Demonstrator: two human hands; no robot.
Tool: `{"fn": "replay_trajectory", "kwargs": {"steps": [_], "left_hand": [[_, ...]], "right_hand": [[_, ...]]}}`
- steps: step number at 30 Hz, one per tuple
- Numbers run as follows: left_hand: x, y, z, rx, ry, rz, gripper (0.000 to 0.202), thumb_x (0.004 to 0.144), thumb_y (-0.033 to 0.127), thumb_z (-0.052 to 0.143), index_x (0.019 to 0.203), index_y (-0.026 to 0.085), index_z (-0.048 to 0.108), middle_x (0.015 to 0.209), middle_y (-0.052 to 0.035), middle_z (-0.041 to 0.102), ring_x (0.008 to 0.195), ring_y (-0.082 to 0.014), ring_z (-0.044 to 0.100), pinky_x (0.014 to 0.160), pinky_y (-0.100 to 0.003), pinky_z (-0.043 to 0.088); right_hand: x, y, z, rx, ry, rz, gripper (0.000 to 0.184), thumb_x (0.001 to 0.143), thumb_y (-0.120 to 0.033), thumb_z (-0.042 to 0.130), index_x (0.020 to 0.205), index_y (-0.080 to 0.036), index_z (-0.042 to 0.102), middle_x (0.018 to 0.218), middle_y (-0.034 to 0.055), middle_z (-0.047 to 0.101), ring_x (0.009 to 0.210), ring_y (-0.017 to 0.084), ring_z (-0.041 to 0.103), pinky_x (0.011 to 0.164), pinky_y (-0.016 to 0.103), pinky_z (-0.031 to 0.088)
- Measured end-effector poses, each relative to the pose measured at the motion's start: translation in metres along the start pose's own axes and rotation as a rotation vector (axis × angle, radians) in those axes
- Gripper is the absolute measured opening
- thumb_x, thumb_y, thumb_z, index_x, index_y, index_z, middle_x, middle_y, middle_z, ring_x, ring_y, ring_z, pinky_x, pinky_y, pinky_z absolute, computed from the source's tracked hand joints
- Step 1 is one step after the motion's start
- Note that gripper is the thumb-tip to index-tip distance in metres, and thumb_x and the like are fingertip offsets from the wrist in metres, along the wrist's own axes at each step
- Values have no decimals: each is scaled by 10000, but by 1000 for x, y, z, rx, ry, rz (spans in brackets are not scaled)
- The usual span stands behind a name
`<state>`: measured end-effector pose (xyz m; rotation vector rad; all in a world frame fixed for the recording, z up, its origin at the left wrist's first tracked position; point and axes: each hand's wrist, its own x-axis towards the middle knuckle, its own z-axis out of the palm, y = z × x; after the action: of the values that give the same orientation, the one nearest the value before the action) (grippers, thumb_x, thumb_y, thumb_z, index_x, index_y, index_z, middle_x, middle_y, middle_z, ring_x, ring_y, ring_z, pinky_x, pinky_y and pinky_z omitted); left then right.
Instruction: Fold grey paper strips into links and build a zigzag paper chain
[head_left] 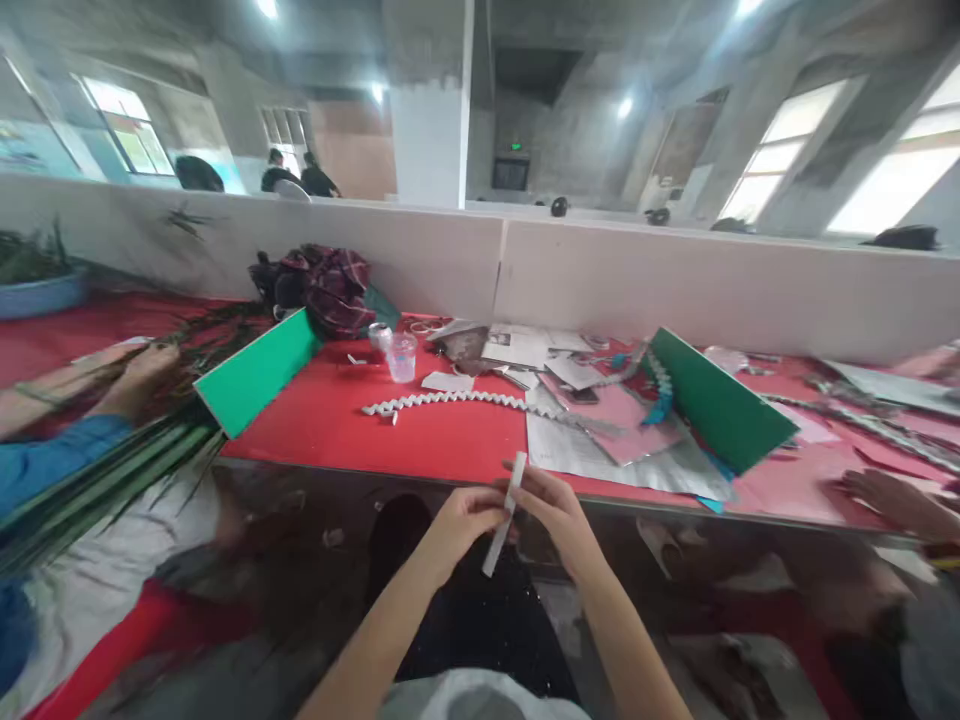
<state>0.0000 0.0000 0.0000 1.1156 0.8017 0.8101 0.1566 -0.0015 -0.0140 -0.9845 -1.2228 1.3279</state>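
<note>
Both my hands meet in front of the table edge around a narrow white paper strip (501, 530). My left hand (461, 520) pinches the strip from the left side. My right hand (551, 510) pinches it from the right, with the upper end sticking up between my fingers. The strip's lower end hangs free over my lap. On the red table (420, 440) just beyond lies a long white folded paper chain (450, 401), apart from both hands.
Two green divider boards (255, 372) (716, 400) stand on the table. A clear plastic cup (403, 356), loose paper sheets (592, 440) and a plaid cloth bundle (330, 285) lie between them. One co-worker's hand (139, 375) handles long green leaves at left; another's hand (892, 497) rests at right.
</note>
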Motion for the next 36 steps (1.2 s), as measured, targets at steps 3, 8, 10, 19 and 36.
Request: {"fn": "replay_trajectory", "kwargs": {"steps": [3,8,10,19,36], "left_hand": [[1,-1,2,-11,19,21,181,675,226,628,793,99,678,632,-45,661,625,-187,627,671,-312,489],[-2,2,6,30,19,20,192,683,217,620,818,106,697,626,-34,650,611,-176,616,653,-300,482],[-5,5,6,59,28,27,202,693,213,612,837,108,706,619,-35,653,612,-170,615,643,-282,472],[-8,10,5,-11,70,19,200,694,252,654,829,113,705,604,-34,663,611,-164,623,667,-275,482],[-14,13,10,-67,5,129,319,718,241,676,1022,148,699,961,-75,715,901,-231,645,909,-371,459]], "right_hand": [[-3,-2,5,26,57,-17,449,725,-396,687,1128,-206,625,962,89,710,901,250,656,792,364,507],[-6,-1,11,13,140,-37,317,780,-377,627,1048,-212,659,939,86,716,786,222,670,704,334,519],[-6,2,11,-43,145,-95,239,796,-344,611,971,-205,693,935,86,718,848,234,665,749,342,512],[-16,0,3,-276,20,-381,285,904,-297,460,1097,-256,665,1176,64,640,1115,243,567,973,397,421],[-21,5,4,-428,55,-491,358,889,-221,501,1236,-285,564,1313,59,539,1195,244,517,1008,417,424]]}}
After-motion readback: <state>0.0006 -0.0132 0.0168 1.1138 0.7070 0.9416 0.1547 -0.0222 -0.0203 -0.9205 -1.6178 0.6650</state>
